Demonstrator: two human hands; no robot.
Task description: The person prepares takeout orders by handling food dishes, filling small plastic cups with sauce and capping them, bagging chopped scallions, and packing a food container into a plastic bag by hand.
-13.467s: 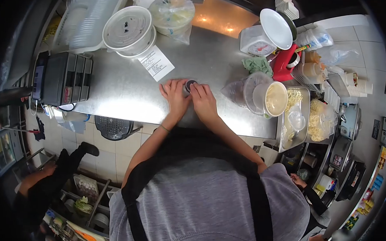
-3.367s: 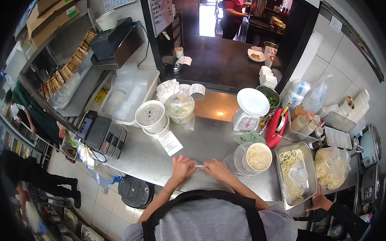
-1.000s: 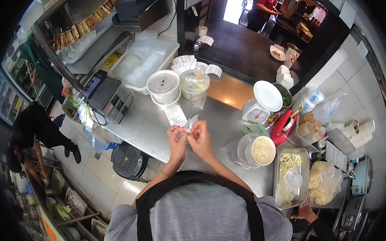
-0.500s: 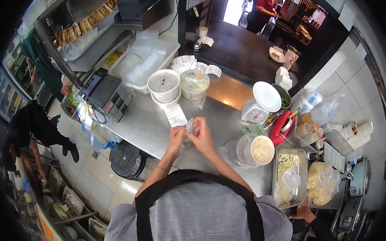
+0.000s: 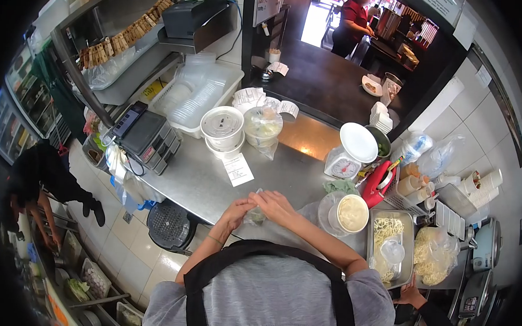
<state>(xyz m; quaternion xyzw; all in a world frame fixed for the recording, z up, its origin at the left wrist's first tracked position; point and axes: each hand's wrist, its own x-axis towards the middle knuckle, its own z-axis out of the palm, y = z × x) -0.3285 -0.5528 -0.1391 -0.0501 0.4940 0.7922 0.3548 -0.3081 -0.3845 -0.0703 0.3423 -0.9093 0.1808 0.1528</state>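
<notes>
Both my hands meet over the steel counter [image 5: 199,186], close to its front edge. My left hand [image 5: 234,213] is closed, its fingertips against those of the other hand. My right hand [image 5: 275,207] is also closed, with its fingers bent over the top of a small clear plastic bag [image 5: 255,216]. The bag hangs below the fingers and its contents are hard to make out. Beyond the hands lies a printed receipt [image 5: 237,169], touching a stack of lidded white tubs [image 5: 222,126]. Beside the tubs stands a bowl in a clear bag [image 5: 262,127].
To the right are a kitchen scale [image 5: 343,165], a tub of pale food [image 5: 352,213], a metal tray of noodles [image 5: 409,228] and bagged noodles [image 5: 435,258]. A co-worker's hand [image 5: 409,296] touches the tray's near side. Another person [image 5: 53,180] bends at left, near a black stool [image 5: 171,224].
My hands have moved down toward my body with the plastic bag, away from the receipt. The fingers of both hands have come closer together.
</notes>
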